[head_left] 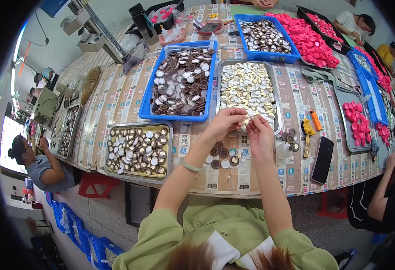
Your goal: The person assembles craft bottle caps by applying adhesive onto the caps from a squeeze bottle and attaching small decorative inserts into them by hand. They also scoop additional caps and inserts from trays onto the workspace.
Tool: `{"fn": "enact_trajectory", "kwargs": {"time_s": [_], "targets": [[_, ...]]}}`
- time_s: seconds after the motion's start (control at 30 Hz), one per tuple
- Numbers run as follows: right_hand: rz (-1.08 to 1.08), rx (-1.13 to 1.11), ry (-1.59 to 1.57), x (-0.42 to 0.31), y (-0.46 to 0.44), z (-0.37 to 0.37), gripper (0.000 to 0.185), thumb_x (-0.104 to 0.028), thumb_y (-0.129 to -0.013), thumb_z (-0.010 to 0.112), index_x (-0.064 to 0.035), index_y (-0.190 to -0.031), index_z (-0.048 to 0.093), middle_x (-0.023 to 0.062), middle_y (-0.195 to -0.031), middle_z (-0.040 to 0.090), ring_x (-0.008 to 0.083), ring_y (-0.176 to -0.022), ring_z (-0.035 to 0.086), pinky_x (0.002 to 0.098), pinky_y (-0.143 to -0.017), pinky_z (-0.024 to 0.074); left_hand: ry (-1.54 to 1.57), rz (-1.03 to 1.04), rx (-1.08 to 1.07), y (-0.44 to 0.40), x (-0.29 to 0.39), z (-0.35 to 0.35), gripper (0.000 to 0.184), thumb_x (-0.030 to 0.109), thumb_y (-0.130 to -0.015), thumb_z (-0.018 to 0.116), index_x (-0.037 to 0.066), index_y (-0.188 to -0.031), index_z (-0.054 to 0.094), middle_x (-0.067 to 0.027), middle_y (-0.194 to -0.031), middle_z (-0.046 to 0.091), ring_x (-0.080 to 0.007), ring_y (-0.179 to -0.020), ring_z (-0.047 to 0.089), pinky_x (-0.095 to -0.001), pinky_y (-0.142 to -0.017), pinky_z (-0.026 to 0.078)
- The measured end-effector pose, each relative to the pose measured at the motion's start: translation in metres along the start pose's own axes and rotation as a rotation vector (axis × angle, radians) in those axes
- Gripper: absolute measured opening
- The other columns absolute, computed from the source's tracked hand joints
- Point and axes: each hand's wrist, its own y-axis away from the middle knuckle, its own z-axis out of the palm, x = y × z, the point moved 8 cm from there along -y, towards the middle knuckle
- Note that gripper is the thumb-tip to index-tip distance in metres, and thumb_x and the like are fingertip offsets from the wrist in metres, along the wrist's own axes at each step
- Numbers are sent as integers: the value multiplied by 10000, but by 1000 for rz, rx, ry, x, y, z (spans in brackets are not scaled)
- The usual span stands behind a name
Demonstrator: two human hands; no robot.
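My left hand [228,121] and my right hand [259,135] meet over the near edge of a metal tray [278,118] of small gold and white pieces. Fingertips of both are pinched together around something small and pale that I cannot make out. Below them on the patterned table lie several brown and white round pieces [223,153]. A metal tray [169,155] of gold-and-white round pieces stands left of my left forearm. Behind it is a blue tray [144,104] holding brown and white discs.
Right of my hands are a small white bottle [283,151], an orange tool [316,120] and a black phone [322,160]. Pink parts [307,42] are heaped at the back right. Other people sit at the left and right.
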Motion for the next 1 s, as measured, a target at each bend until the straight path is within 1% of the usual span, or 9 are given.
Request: {"fn": "enact_trajectory", "kwargs": {"time_s": [0.2, 0.37, 0.5, 0.6, 0.7, 0.77, 0.83, 0.87, 1.0], "targets": [[-89, -72, 1, -17, 7, 7, 130, -42, -808, 550, -24, -929, 507, 60, -832, 574, 143, -739, 573, 262, -668, 500, -459, 461, 314, 11, 39, -2, 217, 134, -840, 526, 5, -1013, 549, -38, -802, 576, -69, -779, 524, -215, -717, 429], [-239, -135, 96, -18, 17, 16, 125, -37, -796, 561, -16, -913, 520, 48, -822, 566, 112, -754, 554, 241, -672, 480, -316, 357, 229, 23, 28, 25, 205, 159, -830, 544, -23, -920, 568, -79, -794, 580, -77, -674, 536, -197, -570, 417], [-294, -23, 253, -26, 27, 12, 106, -42, -793, 570, -10, -885, 530, 40, -805, 561, 94, -715, 537, 221, -650, 456, -423, 351, 112, 22, 28, 21, 196, 173, -807, 584, -6, -886, 591, 4, -694, 547, -49, -615, 490, -180, -536, 393], [-459, -2, 407, -33, 35, 12, 98, -46, -798, 565, -4, -875, 523, 36, -770, 552, 89, -676, 527, 214, -631, 441, -455, 98, 91, 27, 21, 18, 164, 183, -810, 583, 19, -802, 598, 49, -602, 492, -19, -524, 424, -167, -474, 349], [-456, 114, 308, -44, 41, 1, 91, -36, -802, 554, -8, -880, 514, 38, -771, 549, 98, -677, 531, 215, -631, 443, -601, 258, 212, 25, 30, -10, 231, 219, -802, 578, -10, -789, 608, 17, -575, 514, -62, -516, 450, -215, -494, 396], [-399, 84, 243, -41, 42, 1, 90, -33, -805, 549, -13, -883, 509, 39, -776, 548, 108, -692, 542, 226, -641, 448, -618, 127, 247, 18, 18, -23, 266, 252, -806, 570, -10, -828, 603, -7, -660, 542, -82, -607, 499, -229, -596, 434], [-137, -44, 63, -18, 43, 9, 101, -45, -805, 556, -10, -888, 510, 32, -786, 543, 105, -704, 543, 222, -626, 451, -1109, 919, 496, 48, 67, 8, 273, 258, -815, 559, -7, -876, 584, -46, -788, 568, -94, -706, 527, -239, -653, 437], [-128, -56, 71, -15, 47, 8, 114, -50, -802, 563, -22, -901, 515, 27, -810, 548, 102, -718, 546, 219, -639, 447, -757, 619, 360, 36, 47, 2, 243, 225, -827, 547, -1, -916, 567, -75, -890, 570, -97, -751, 543, -237, -653, 442], [-73, -125, 83, -12, 59, -2, 116, -62, -811, 554, -44, -922, 526, 18, -812, 565, 97, -740, 549, 224, -659, 443, -547, 230, 59, 48, 18, 36, 184, 162, -843, 531, -4, -916, 561, -43, -847, 575, -93, -752, 545, -227, -692, 440]]}}
